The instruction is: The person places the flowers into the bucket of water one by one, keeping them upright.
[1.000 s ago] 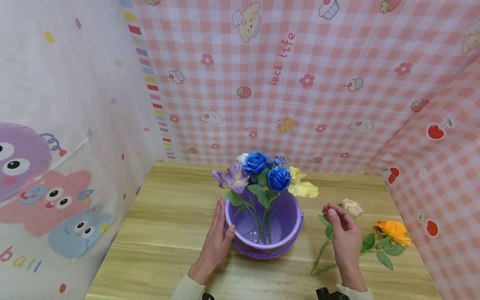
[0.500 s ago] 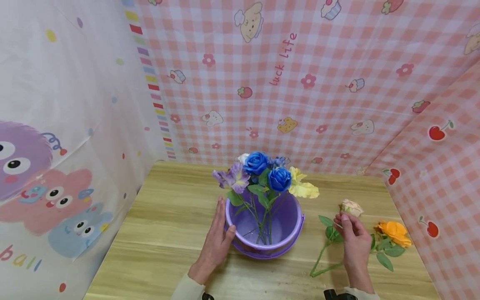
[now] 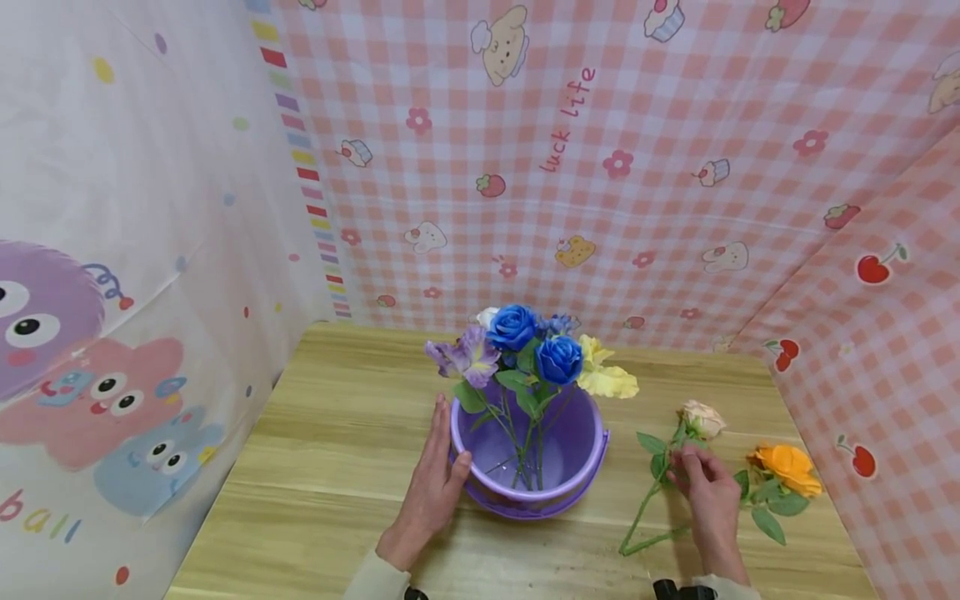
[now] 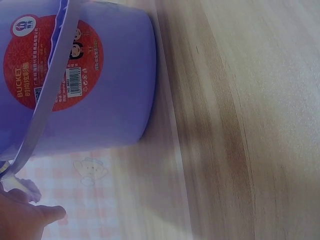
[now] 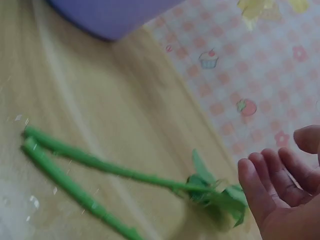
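Note:
A purple bucket [image 3: 480, 487] stands on the wooden table, holding blue roses [image 3: 558, 358], a purple flower [image 3: 472, 357] and a yellow flower [image 3: 607, 381]. My left hand [image 3: 433, 487] rests along the bucket's left side with straight fingers. To the right lies a pale pink rose [image 3: 703, 419] with a green stem [image 3: 637, 517]. My right hand [image 3: 708, 492] is over its leaves just below the bloom. In the right wrist view, the right hand [image 5: 287, 187] has loosely bent fingers, thumb apart, nothing between them; the stem lies beside it. Right of that hand is an orange rose [image 3: 787, 469].
The bucket's handle [image 4: 42, 100] hangs down over its labelled side in the left wrist view. A pink checked cloth [image 3: 570, 192] covers the wall behind the table, and a white cartoon cloth [image 3: 172, 283] hangs at the left.
My right hand has moved right to the pale pink rose, then slightly down, uncovering more of its bloom and upper stem. The left hand and the bucket have stayed put.

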A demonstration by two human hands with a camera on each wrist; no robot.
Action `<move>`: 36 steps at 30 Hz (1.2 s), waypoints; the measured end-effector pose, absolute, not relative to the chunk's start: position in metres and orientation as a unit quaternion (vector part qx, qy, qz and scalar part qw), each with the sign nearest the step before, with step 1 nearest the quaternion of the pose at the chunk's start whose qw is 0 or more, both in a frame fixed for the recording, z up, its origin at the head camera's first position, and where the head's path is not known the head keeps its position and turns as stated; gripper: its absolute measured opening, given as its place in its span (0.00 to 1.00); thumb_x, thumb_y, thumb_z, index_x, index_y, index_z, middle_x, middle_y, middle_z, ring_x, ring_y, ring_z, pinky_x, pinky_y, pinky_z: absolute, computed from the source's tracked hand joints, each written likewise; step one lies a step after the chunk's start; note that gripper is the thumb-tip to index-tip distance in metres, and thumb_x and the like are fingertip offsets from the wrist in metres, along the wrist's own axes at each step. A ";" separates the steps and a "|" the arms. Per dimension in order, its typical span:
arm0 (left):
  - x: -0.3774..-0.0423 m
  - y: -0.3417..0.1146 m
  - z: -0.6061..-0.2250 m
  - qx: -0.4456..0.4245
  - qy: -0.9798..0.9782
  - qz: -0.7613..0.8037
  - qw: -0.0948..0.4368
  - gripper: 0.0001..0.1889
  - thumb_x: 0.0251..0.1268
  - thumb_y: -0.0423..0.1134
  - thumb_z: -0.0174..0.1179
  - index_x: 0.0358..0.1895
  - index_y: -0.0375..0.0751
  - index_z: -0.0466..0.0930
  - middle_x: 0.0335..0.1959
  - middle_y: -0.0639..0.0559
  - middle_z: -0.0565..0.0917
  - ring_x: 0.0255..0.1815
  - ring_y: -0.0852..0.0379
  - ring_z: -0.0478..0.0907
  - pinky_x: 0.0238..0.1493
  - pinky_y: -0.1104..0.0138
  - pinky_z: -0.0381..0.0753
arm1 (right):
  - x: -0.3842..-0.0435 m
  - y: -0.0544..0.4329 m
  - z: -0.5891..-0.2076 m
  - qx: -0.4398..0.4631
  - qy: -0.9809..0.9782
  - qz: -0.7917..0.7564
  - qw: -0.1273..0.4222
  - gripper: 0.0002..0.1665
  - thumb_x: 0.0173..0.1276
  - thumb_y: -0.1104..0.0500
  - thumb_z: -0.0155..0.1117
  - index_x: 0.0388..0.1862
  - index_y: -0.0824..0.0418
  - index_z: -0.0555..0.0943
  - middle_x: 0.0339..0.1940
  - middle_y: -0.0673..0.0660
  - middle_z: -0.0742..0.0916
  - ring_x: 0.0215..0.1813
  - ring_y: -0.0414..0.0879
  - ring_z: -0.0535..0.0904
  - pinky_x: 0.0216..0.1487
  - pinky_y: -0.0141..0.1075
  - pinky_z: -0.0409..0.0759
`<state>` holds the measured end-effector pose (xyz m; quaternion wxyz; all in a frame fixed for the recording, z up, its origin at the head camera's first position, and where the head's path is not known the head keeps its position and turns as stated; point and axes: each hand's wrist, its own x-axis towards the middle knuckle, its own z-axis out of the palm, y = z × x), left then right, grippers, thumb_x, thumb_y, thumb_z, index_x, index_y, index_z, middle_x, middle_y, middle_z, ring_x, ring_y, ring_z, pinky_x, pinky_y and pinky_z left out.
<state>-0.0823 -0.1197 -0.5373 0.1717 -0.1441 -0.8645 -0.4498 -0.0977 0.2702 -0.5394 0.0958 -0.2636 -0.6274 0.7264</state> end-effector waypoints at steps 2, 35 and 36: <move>-0.082 -0.120 -0.537 -0.143 -0.865 -0.451 0.170 0.39 0.80 0.45 0.50 0.85 0.39 0.43 0.85 0.38 0.46 0.84 0.45 0.45 0.79 0.45 0.53 | -0.097 0.274 -0.545 -0.271 -0.645 0.711 0.069 0.14 0.80 0.55 0.60 0.55 0.63 0.80 0.36 0.43 0.89 0.42 0.35 0.87 0.49 0.30 0.87; -0.084 -0.119 -0.541 -0.151 -0.857 -0.458 0.180 0.37 0.83 0.47 0.46 0.85 0.39 0.41 0.86 0.42 0.44 0.84 0.44 0.45 0.81 0.68 0.43 | -0.074 0.258 -0.571 -0.261 -0.771 0.577 0.069 0.23 0.76 0.55 0.66 0.60 0.72 0.82 0.29 0.40 0.88 0.31 0.30 0.84 0.33 0.24 0.85; -0.084 -0.119 -0.541 -0.151 -0.858 -0.457 0.180 0.38 0.83 0.47 0.46 0.85 0.39 0.41 0.86 0.42 0.44 0.84 0.44 0.45 0.81 0.67 0.43 | -0.074 0.258 -0.572 -0.261 -0.774 0.572 0.071 0.23 0.75 0.56 0.66 0.60 0.72 0.82 0.30 0.42 0.89 0.31 0.30 0.84 0.33 0.24 0.85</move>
